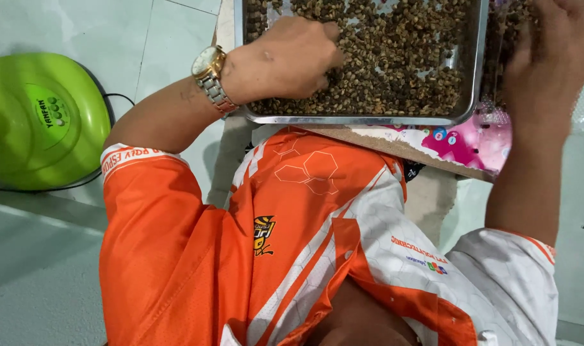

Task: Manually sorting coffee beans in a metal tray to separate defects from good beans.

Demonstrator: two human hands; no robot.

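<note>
Curled loosely, the left hand rests knuckles-up on the beans at the near left of the tray, fingertips buried among them; whether it pinches any I cannot tell. Its wrist wears a gold watch. At the tray's right edge the right hand lies blurred, fingers spread over a clear bag of beans, its hold unclear. A board carries the tray, with pink packaging under the right corner. On the floor, far left, sits a green round appliance.
</note>
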